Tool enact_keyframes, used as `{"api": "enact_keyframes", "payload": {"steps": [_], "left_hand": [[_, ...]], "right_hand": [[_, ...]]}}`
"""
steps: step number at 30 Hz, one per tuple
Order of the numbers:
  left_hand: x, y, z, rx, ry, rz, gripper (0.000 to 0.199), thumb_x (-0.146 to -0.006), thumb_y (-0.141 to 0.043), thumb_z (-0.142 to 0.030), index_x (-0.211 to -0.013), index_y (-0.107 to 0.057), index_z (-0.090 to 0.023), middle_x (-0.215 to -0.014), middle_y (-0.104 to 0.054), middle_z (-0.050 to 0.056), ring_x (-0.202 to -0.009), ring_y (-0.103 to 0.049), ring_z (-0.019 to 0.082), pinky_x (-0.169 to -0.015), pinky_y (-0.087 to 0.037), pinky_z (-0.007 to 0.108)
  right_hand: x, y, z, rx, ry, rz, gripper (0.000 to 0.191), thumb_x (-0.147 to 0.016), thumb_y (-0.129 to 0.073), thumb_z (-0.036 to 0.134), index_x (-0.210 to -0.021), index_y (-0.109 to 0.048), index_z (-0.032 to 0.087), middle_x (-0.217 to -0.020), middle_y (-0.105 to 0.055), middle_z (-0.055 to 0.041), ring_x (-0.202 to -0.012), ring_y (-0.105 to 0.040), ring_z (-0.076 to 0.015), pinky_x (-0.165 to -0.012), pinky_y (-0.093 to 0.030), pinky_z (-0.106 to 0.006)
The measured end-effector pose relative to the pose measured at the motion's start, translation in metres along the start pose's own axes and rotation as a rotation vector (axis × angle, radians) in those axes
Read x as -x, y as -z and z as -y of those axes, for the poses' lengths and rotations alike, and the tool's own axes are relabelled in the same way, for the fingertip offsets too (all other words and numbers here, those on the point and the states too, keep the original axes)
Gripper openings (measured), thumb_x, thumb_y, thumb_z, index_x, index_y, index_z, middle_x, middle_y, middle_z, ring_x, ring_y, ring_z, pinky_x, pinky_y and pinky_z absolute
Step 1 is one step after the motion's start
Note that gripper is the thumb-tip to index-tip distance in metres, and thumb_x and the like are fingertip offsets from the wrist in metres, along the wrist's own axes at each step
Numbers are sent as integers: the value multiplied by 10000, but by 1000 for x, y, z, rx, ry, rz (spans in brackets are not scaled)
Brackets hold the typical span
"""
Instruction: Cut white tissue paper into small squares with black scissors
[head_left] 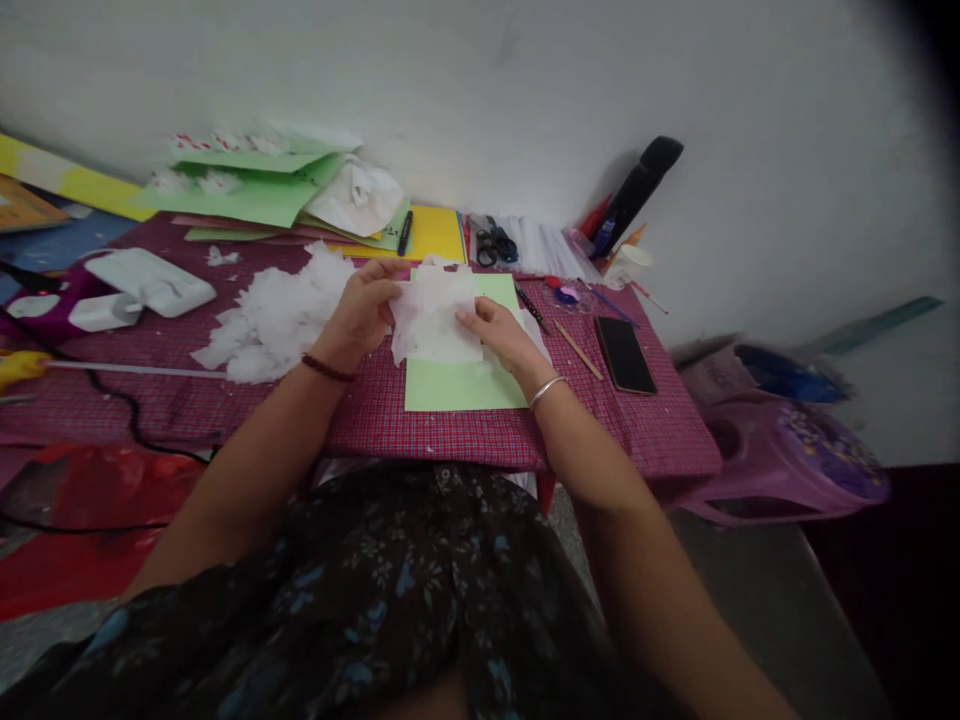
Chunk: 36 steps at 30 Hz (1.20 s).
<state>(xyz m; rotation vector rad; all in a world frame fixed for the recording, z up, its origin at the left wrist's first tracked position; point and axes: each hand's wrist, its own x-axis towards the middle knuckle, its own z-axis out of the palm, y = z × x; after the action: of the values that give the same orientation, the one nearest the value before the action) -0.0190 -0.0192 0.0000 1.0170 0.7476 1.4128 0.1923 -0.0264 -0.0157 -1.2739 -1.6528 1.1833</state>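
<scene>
A thin white sheet of tissue paper (437, 318) is stretched between my two hands over a light green sheet of paper (469, 388). My left hand (365, 305) pinches its left edge, fingers closed. On the right side, my right hand (501, 335) grips it with the thumb on top; the other fingers are partly hidden beneath. More white paper shows under and beside my right wrist. Left of my left hand lies a fluffy heap of torn white tissue pieces (274, 315).
Green folded sheets (255, 190) and a yellow sheet (437, 232) lie along the wall. Scissors (495, 243), a wooden stick (578, 350) and a black phone (625, 354) are on the right. A glue gun (22, 368) is at left. A purple stool (780, 460) stands beside the table.
</scene>
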Motion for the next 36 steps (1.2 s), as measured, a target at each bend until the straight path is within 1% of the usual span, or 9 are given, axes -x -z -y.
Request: {"api": "enact_keyframes", "payload": {"steps": [5, 9, 13, 18, 25, 27, 30, 33, 36], "left_hand": [[7, -1, -1, -3, 111, 253, 314, -571, -698, -66, -875, -688, -140, -715, -619, -11, -575, -535, 100, -524, -400, 221], [7, 1, -1, -67, 183, 366, 202, -743, -735, -306, -855, -677, -149, -681, -602, 4, -542, -521, 106, -496, -402, 232], [4, 1, 7, -156, 271, 415, 567, -879, -491, -706, -708, -596, -176, -621, -587, 34, -513, -543, 129, -464, -435, 249], [3, -5, 20, -203, 204, 419, 504, -850, -574, -674, -861, -614, -172, -809, -681, 69, -732, -653, 183, -624, -550, 302], [10, -27, 15, -359, -99, 337, 298, -750, -770, -355, -954, -634, -187, -883, -668, 24, -760, -606, 142, -647, -481, 253], [14, -29, 13, -492, -168, 252, 167, -818, -695, -337, -853, -646, -181, -783, -645, 10, -677, -567, 127, -594, -447, 255], [15, -25, 11, -662, -268, 53, 233, -872, -617, -282, -661, -600, -183, -613, -555, -13, -571, -491, 110, -526, -385, 256], [10, -18, 12, -629, -255, -59, 223, -853, -596, -205, -632, -582, -184, -591, -569, -12, -540, -500, 102, -526, -404, 254], [5, -15, 14, -591, -218, -60, 155, -880, -573, -237, -740, -610, -183, -650, -608, -1, -556, -533, 105, -543, -440, 256]], "right_hand": [[-1, -9, -4, -215, -46, -27, 93, -869, -630, 282, -839, -603, 198, -766, -664, -2, -664, -582, -140, -604, -502, -257], [-5, -12, -7, -241, -50, -78, 49, -818, -628, 243, -831, -607, 201, -723, -645, 27, -608, -558, -130, -563, -467, -245], [-4, -12, -5, -163, 160, -233, 64, -811, -630, 276, -806, -594, 223, -736, -600, 20, -649, -533, -149, -592, -459, -275], [7, -18, 6, -22, 338, -212, 131, -830, -624, 269, -742, -533, 234, -703, -535, 23, -670, -501, -156, -628, -439, -303], [11, -22, 15, 5, 503, -221, 75, -832, -600, 211, -778, -553, 231, -742, -570, 24, -712, -517, -152, -677, -426, -305], [11, -20, 14, 3, 512, -255, 88, -850, -588, 243, -768, -559, 229, -717, -555, 23, -684, -496, -155, -645, -404, -308], [8, -14, 8, 15, 444, -322, 149, -869, -578, 291, -739, -544, 228, -672, -511, 29, -633, -449, -149, -598, -359, -306], [2, -8, 1, 43, 353, -379, 196, -861, -581, 279, -691, -494, 234, -632, -457, 42, -606, -418, -143, -579, -333, -301], [-3, -5, -4, 14, 324, -363, 198, -858, -578, 279, -688, -486, 235, -641, -461, 40, -616, -428, -146, -576, -340, -297]]}}
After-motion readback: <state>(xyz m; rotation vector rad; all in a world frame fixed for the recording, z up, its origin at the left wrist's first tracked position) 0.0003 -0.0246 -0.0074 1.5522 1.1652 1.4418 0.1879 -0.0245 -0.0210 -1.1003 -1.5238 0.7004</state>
